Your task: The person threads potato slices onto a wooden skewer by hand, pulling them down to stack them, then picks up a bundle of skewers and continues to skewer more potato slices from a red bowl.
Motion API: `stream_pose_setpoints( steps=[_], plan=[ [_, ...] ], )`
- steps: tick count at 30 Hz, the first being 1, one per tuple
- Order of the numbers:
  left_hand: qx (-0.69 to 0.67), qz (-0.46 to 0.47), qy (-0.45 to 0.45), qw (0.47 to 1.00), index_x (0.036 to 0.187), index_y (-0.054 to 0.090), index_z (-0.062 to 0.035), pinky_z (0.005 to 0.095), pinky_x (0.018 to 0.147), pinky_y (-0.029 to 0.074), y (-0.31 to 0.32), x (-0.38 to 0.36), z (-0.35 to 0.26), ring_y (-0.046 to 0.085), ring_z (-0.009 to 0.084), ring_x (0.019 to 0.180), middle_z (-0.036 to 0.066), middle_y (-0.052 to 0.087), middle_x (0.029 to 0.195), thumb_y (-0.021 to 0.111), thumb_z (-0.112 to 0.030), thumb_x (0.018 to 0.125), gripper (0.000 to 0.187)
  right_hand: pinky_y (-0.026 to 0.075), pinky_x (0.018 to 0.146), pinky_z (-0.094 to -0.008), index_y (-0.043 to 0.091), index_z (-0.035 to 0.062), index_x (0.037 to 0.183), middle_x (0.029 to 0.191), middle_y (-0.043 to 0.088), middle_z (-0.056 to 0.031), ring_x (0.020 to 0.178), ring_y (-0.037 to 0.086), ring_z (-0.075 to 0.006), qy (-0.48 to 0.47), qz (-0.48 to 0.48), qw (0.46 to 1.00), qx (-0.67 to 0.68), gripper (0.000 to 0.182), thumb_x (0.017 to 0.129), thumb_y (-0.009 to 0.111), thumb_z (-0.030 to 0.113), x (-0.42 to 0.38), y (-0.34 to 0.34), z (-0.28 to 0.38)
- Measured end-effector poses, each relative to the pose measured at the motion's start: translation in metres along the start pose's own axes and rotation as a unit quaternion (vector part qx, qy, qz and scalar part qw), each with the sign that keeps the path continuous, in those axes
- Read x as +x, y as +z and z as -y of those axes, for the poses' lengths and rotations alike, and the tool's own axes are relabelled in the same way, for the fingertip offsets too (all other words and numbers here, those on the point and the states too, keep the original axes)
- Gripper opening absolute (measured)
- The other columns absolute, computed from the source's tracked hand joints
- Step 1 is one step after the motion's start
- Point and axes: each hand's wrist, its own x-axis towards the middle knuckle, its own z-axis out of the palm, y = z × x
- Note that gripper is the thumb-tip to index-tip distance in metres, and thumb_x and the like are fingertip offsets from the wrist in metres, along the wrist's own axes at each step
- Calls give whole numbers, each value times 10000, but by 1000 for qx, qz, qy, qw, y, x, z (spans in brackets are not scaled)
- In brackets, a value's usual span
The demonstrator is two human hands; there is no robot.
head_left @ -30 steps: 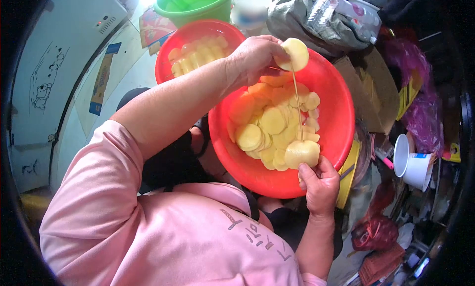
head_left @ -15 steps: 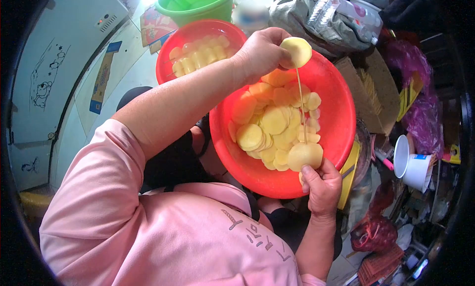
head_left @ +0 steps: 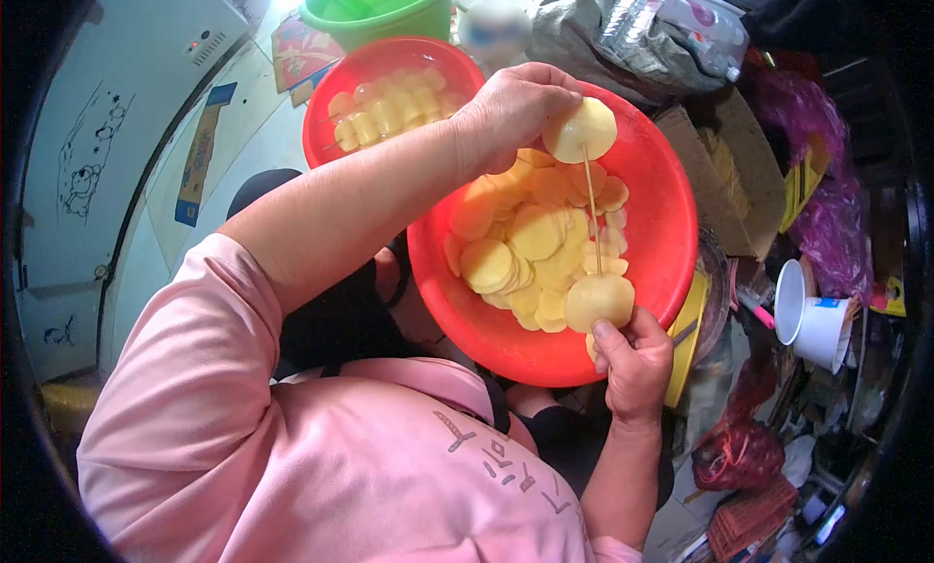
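Observation:
My left hand [head_left: 520, 110] pinches a round, pale yellow slice [head_left: 581, 130], which looks like potato, at the upper end of a thin wooden skewer [head_left: 592, 208]. The skewer's tip meets that slice. Lower down, my right hand [head_left: 634, 363] is closed around the skewer's bottom end, its thumb against a threaded potato slice [head_left: 598, 303]. Behind the fingers the skewer's lower end is hidden. Both hands are over a red basin [head_left: 467, 334] holding a heap of loose potato slices [head_left: 535, 234].
A second red basin [head_left: 316, 125] holds several loaded skewers [head_left: 384, 110]. Behind it stands a green basin [head_left: 379, 0]. To the right are a cardboard box [head_left: 749, 188], a white tub [head_left: 819, 334] with sticks, and a grey bag of plastic bottles [head_left: 623, 37].
My left hand has brought its slice down onto the skewer's tip, and the slice now faces me more squarely. My right hand has barely moved.

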Motion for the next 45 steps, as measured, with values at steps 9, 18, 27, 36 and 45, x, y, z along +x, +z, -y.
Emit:
stream_pose_setpoints(
  steps=[9,18,27,36,45],
  plan=[
    [15,24,-6,1000,974,598,-14,318,656,549,0,2,6,642,177,756,71,642,875,620,-192,869,208,345,462,-169,635,30,970,701,566,44,521,426,-17,4,2,1000,15,146,826,615,43,-1,3,-6],
    [188,171,-78,964,886,656,-27,266,580,528,29,-47,32,614,124,664,35,631,758,643,-285,862,260,347,465,-172,627,32,949,699,559,37,531,438,-31,11,-26,999,41,131,826,635,73,6,2,-9],
    [193,170,-76,963,856,635,-30,240,528,487,26,-37,22,582,99,607,25,615,735,602,-309,891,283,350,463,-183,619,21,945,705,558,23,525,435,-40,3,-35,997,71,115,835,627,54,6,5,-4],
    [745,235,73,620,939,635,-46,396,811,504,3,-10,69,621,306,927,160,637,959,678,-307,709,351,349,459,-179,614,7,957,723,563,16,518,426,-34,6,-47,995,93,115,848,609,41,8,0,-5],
    [728,223,69,645,992,635,-35,393,778,516,13,-12,74,643,291,917,147,663,963,603,-127,713,296,354,472,-161,616,9,968,736,573,23,533,431,-22,6,-47,996,80,134,848,621,69,5,-2,-5]
  ],
)
